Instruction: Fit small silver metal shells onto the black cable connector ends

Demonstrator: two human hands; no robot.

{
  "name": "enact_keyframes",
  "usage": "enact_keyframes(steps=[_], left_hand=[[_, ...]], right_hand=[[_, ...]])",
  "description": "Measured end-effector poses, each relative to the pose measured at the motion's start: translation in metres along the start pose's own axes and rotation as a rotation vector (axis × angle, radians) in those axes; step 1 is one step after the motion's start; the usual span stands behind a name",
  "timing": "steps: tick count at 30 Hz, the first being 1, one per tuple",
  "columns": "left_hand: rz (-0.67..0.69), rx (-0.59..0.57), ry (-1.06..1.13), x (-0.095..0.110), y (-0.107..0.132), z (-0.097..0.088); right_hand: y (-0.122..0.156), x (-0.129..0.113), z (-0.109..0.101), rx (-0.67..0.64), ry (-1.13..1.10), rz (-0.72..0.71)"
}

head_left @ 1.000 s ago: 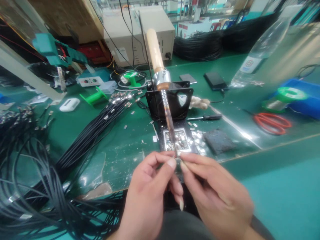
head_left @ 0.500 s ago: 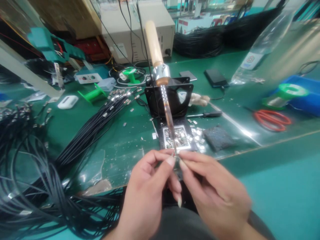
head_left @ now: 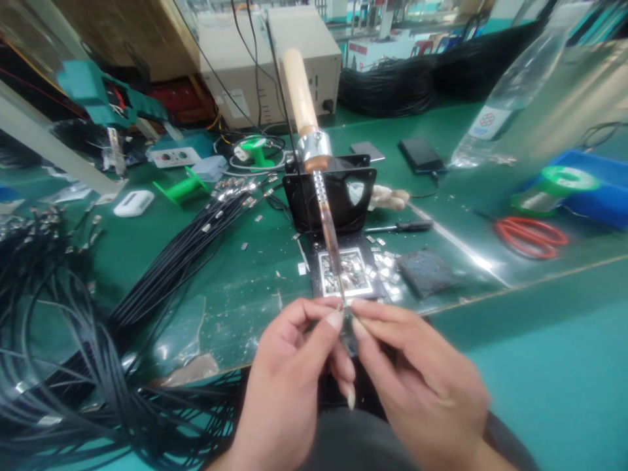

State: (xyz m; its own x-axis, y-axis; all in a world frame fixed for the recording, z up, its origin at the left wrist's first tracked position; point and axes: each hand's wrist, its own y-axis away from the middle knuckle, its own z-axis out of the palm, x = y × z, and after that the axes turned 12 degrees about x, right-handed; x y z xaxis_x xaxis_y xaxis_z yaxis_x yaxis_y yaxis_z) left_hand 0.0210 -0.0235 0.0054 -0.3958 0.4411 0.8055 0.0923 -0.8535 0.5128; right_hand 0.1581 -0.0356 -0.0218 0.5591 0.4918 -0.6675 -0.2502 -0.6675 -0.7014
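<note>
My left hand [head_left: 292, 373] and my right hand [head_left: 424, 376] meet near the table's front edge, thumb and forefinger of each pinched together. Whatever sits in either pinch is too small and blurred to name. Just above the fingertips is the thin tip of a soldering iron [head_left: 330, 232]; whether it touches the pieces I cannot tell. The iron, with a pale wooden handle, slants down over a black square fan frame [head_left: 297, 203]. Beyond my hands a white-rimmed tray [head_left: 322, 275] holds many small metal pieces, and more loose metal pieces [head_left: 387, 260] lie to its right.
Bundled black cables [head_left: 181, 242] with metal ends cover the left side. At right are a dark flat block [head_left: 426, 271], a screwdriver [head_left: 412, 226], orange-handled scissors [head_left: 532, 235], a green solder spool [head_left: 564, 183] and a plastic bottle [head_left: 500, 118]. A beige machine [head_left: 275, 72] stands behind.
Both hands keep the same pinch at the iron's tip, with hardly any movement. The whole view has shifted slightly.
</note>
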Motion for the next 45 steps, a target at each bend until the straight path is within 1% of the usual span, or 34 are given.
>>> enact_keyframes(steps=[15,24,36,45], left_hand=[[0.024,-0.029,-0.002,0.0057,-0.0016,0.0022],[0.032,-0.018,-0.010,0.0054,-0.0038,0.0040],[0.031,-0.018,-0.005,0.0042,-0.0032,0.0014],[0.050,-0.021,-0.031,0.0046,-0.0024,0.0006]], right_hand=[[-0.0059,-0.0018,0.0021,0.038,0.003,0.004],[-0.0046,-0.0022,0.0039,0.027,0.008,-0.002],[-0.0028,-0.0028,0.0043,0.025,0.002,0.000],[-0.0023,-0.0007,0.0023,0.055,0.007,0.008]])
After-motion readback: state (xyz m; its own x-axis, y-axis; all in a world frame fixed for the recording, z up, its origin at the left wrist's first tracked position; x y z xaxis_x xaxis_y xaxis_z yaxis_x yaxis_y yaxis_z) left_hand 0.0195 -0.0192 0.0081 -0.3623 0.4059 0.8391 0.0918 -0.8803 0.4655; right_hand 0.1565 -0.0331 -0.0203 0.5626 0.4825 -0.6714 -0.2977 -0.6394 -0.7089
